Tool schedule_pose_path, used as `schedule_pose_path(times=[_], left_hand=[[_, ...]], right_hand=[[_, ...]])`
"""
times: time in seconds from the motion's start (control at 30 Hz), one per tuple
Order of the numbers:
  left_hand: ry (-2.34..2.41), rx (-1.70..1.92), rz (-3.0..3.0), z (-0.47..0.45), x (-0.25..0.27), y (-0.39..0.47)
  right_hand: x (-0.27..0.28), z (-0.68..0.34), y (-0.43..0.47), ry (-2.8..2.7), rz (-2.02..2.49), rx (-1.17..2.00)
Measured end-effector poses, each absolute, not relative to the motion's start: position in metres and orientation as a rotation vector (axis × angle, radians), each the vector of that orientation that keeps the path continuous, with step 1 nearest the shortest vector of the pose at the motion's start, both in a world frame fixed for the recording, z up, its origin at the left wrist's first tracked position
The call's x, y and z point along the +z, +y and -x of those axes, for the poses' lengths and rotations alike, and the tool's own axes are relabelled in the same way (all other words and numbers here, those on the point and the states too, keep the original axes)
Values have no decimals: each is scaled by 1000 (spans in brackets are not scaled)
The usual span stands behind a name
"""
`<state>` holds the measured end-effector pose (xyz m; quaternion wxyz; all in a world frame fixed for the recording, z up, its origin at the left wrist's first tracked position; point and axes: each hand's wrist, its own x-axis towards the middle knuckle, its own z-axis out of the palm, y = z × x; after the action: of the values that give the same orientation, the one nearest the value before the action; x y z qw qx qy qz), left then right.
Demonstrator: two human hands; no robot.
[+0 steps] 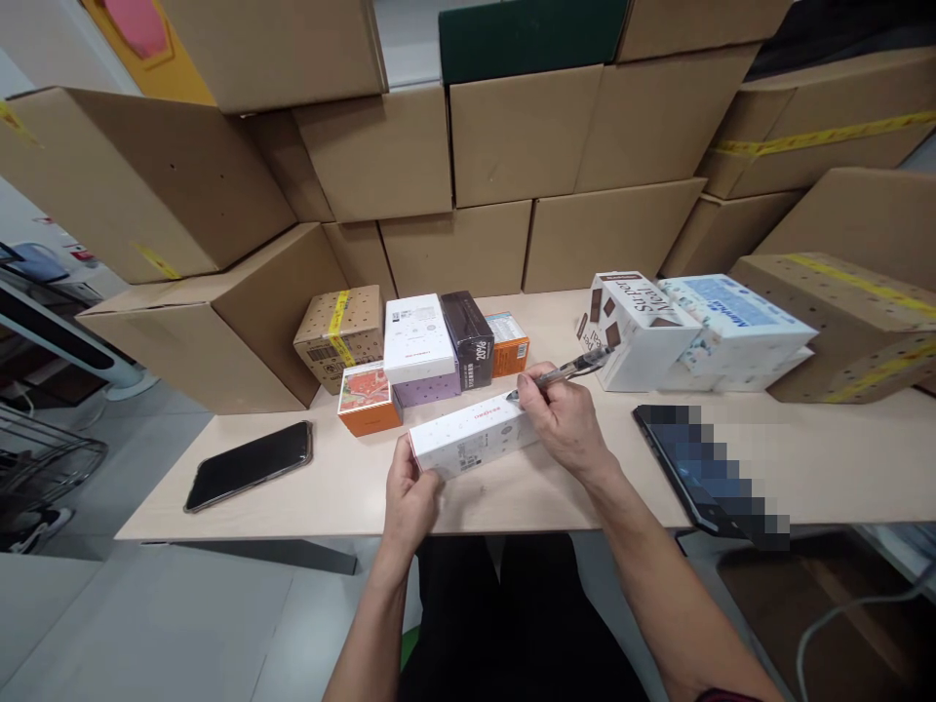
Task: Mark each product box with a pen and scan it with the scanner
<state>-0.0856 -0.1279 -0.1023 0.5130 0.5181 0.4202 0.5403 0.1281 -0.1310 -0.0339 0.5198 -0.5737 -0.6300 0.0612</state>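
Note:
A long white carton (468,434) with small printed marks and red lettering lies at a slant near the table's front edge. My left hand (410,492) grips its left end, thumb on the near side and fingers round the end. In my right hand (563,414) is a pen (577,365), its tip pointing left at the carton's top face; whether it touches cannot be made out. The right hand covers the carton's right end. Just behind stand a small orange box (371,417), a white box (419,336) on a purple one (431,389), and a dark box (468,341).
A black phone (249,466) lies at the left of the table (343,502), and a partly blurred tablet-like device (680,458) at the right. White printed boxes (650,346) stand behind that device. Stacked brown cartons (523,136) wall off the back.

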Motion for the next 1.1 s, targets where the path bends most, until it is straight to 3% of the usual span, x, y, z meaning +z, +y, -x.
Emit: schedule_pose_path(times=[0.27,0.43,0.57,0.83,1.1], left_hand=[[1010,1329,-1285,84,-101,-128],[1038,1372,-1307,82,-102,-128],[1082,1398,-1325,82,-105,-128],[1103,1426,-1319,81,-110,-126],[1112,1613,-1293,84,-117,-127]], right_hand=[[-59,-156,-135,-1016,1225,207],[-78,-187,-150,-1510,1739,-129],[-81,-187,-155,-1916,2184,-204],[-89,-180,-149,-2010,2226,-181],[-90,-198,-227,-1499,2264,-575]])
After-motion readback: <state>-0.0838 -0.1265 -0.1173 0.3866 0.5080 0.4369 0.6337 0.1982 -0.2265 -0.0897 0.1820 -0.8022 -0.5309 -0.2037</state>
